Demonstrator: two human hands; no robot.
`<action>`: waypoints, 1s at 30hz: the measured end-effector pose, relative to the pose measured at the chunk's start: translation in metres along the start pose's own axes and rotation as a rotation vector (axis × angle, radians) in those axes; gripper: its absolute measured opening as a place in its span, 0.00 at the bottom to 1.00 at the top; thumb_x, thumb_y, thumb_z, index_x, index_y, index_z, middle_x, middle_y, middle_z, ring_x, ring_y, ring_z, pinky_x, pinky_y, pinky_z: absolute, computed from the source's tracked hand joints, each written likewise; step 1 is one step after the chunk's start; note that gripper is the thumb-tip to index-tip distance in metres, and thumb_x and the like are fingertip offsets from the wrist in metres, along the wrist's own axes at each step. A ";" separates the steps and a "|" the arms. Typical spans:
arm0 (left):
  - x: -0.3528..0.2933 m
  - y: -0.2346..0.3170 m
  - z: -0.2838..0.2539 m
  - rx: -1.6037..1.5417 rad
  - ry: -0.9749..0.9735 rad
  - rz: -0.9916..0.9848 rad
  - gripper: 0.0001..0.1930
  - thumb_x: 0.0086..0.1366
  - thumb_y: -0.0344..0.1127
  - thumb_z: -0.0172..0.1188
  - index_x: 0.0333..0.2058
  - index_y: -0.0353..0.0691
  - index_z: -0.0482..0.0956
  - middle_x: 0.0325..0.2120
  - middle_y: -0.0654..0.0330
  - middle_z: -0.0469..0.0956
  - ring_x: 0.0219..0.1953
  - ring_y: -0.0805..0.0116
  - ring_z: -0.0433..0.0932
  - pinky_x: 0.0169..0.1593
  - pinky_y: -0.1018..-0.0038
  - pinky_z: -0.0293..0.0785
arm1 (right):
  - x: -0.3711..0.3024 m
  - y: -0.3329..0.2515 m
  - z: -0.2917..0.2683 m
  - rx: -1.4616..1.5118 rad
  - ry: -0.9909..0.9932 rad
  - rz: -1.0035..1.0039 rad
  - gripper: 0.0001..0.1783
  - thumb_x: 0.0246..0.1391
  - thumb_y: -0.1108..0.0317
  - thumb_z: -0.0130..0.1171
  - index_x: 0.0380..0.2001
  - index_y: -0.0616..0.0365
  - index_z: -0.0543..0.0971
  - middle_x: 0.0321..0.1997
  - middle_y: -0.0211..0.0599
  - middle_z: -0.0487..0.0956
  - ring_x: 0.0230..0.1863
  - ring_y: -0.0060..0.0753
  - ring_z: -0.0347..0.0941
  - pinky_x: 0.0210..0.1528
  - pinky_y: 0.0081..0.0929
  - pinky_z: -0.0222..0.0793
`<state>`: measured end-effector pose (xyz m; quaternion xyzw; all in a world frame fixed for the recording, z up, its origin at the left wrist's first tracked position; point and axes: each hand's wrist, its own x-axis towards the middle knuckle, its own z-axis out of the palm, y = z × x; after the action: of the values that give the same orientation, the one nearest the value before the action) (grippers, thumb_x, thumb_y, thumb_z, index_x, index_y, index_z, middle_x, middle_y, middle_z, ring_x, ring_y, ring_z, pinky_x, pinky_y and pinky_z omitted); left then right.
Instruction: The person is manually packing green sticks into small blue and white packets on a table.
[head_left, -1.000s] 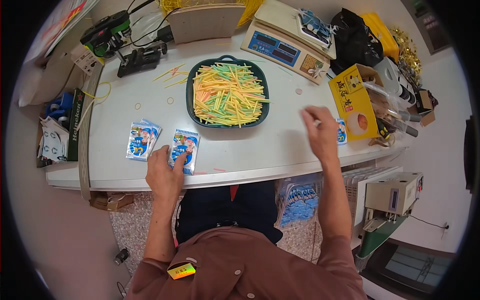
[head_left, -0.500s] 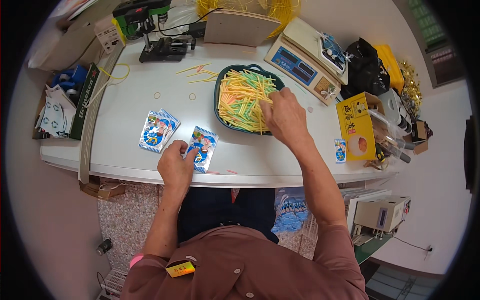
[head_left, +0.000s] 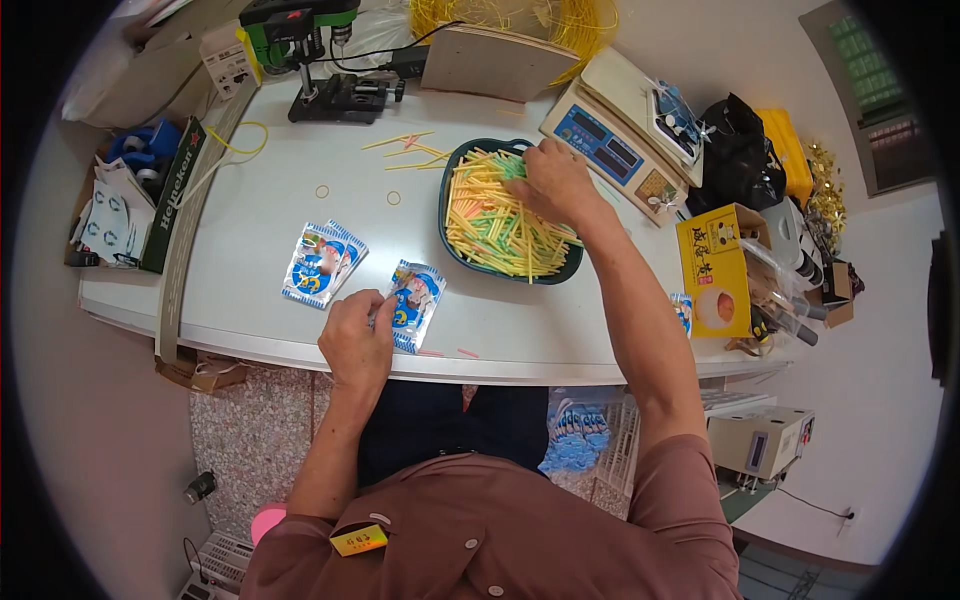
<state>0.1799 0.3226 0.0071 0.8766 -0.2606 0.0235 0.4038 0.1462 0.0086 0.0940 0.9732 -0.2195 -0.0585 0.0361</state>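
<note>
My left hand (head_left: pixel 357 338) rests near the table's front edge, thumb and fingers curled at the left edge of a blue and white foil sachet (head_left: pixel 418 300) lying flat. Beyond it is a small fanned stack of matching sachets (head_left: pixel 322 262). A dark green basket (head_left: pixel 443 222) sits to the right, heaped with short thin straws (head_left: pixel 492 225) in yellow, green and orange. My right hand (head_left: pixel 556 183) reaches into the far right part of the heap with bent fingers. Its fingertips are among the straws and partly hidden.
A drill press (head_left: pixel 310 60) and a board stand at the back. A weighing scale (head_left: pixel 610 140) is behind the basket. A yellow carton (head_left: pixel 715 270) sits right, an open box (head_left: pixel 165 200) left. Rubber bands (head_left: pixel 393 198) and loose straws (head_left: pixel 410 143) lie on the table.
My right hand has moved away from me, from the heap's right side to its far right part. My left hand and the sachet stay nearly in place. The view has shifted slightly.
</note>
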 end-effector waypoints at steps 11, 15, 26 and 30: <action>0.002 0.011 -0.020 -0.437 0.039 -0.068 0.05 0.61 0.29 0.66 0.32 0.33 0.80 0.28 0.55 0.81 0.31 0.65 0.79 0.38 0.70 0.74 | -0.014 0.007 0.031 0.214 0.188 -0.094 0.16 0.61 0.60 0.54 0.43 0.63 0.72 0.45 0.50 0.74 0.52 0.50 0.68 0.57 0.46 0.60; 0.006 0.019 -0.030 -0.531 -0.019 -0.134 0.07 0.66 0.30 0.64 0.33 0.32 0.77 0.28 0.61 0.80 0.33 0.77 0.77 0.42 0.78 0.73 | -0.020 0.004 0.031 0.191 0.257 -0.128 0.12 0.61 0.62 0.54 0.39 0.62 0.74 0.43 0.48 0.74 0.49 0.49 0.68 0.55 0.44 0.60; 0.031 0.024 -0.038 -1.038 0.025 -0.309 0.07 0.70 0.31 0.58 0.39 0.31 0.75 0.33 0.60 0.82 0.35 0.81 0.77 0.39 0.83 0.72 | -0.018 0.004 0.020 -0.008 0.137 -0.139 0.12 0.61 0.63 0.53 0.40 0.62 0.76 0.45 0.46 0.76 0.51 0.46 0.69 0.55 0.43 0.61; 0.034 0.021 -0.037 -1.058 -0.034 -0.366 0.10 0.70 0.32 0.58 0.43 0.30 0.77 0.35 0.60 0.82 0.36 0.81 0.77 0.41 0.83 0.73 | -0.007 0.001 0.012 -0.153 -0.039 -0.163 0.13 0.60 0.65 0.52 0.42 0.62 0.78 0.49 0.48 0.77 0.56 0.45 0.69 0.60 0.47 0.59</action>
<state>0.2053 0.3229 0.0553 0.5855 -0.0871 -0.1951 0.7820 0.1381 0.0098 0.0828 0.9809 -0.1350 -0.0967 0.1014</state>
